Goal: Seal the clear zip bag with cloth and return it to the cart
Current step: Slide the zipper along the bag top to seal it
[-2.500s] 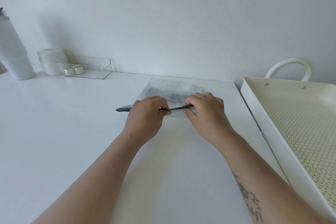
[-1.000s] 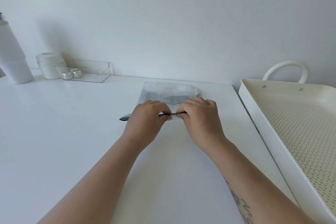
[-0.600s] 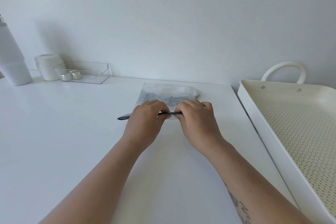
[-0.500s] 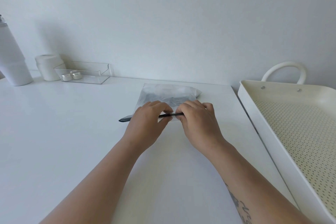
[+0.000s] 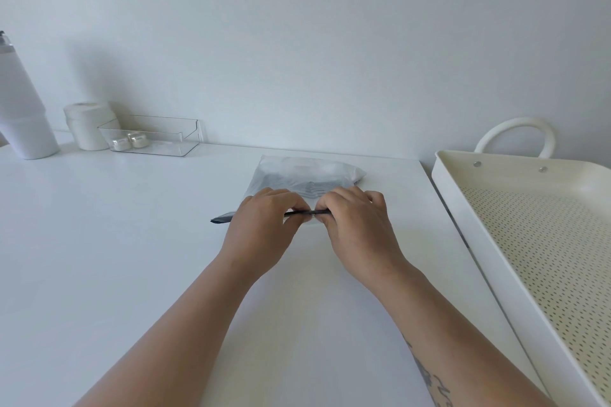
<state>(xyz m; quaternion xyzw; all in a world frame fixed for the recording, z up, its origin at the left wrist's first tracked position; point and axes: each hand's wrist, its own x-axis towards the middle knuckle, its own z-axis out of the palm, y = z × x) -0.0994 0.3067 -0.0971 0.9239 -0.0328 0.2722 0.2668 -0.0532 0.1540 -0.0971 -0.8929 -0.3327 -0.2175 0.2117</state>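
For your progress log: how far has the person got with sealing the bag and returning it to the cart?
Done: cloth sits inside the clear plastic zip bag. In hand: left hand and right hand pinch its dark zip strip on the white table. Left: finish sealing, then move it to the cream perforated cart tray.

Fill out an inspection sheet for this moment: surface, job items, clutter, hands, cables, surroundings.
Surface: white table, bare in the foreground.
Job's things: clear zip bag with cloth lies flat near the table's far edge; its dark zip strip faces the person. Cream cart tray with perforated floor stands right of the table, nothing seen in it.
Clutter: white tumbler, white jar and clear bin holding two small silvery pieces, all at far left.
Grippers: left hand and right hand both pinch the zip strip, close together; whether it is fully sealed cannot be told.
Cables: nothing seen.
Surroundings: plain white wall.
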